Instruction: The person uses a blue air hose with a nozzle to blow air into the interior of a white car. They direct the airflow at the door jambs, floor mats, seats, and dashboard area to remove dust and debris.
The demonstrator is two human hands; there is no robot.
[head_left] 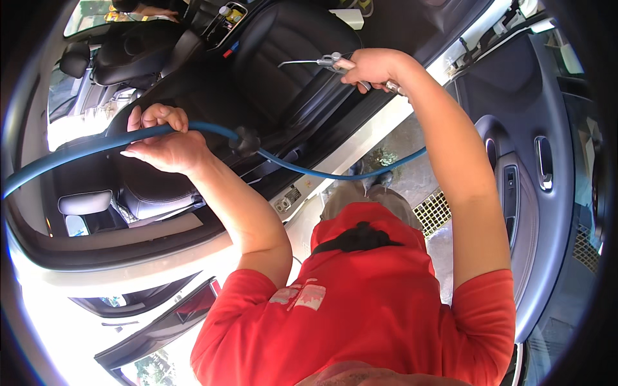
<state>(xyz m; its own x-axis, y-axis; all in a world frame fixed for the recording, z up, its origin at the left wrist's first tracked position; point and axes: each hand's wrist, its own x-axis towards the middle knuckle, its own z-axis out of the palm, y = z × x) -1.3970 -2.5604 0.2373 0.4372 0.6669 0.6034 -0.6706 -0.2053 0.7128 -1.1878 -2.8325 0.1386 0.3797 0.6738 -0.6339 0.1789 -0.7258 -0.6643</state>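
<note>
My left hand (172, 149) is closed around a blue hose (84, 151), fingers curled over it and thumb below. From there the hose passes a dark round piece (245, 141), sags in a curve and goes behind my right forearm. My right hand (376, 67) grips a metal air blow gun (330, 60) by its handle. Its thin bent nozzle points left, over the black front seat (277, 71). The join between hose and gun is hidden behind my right hand and forearm.
An open car door (515, 90) stands to my right, the door sill (380, 138) in front of me. Another black seat (138, 48) lies across the cabin, near a bottle (230, 14) in the console. Another person's hand (158, 11) shows at the far top. A floor grate (432, 211) lies by my feet.
</note>
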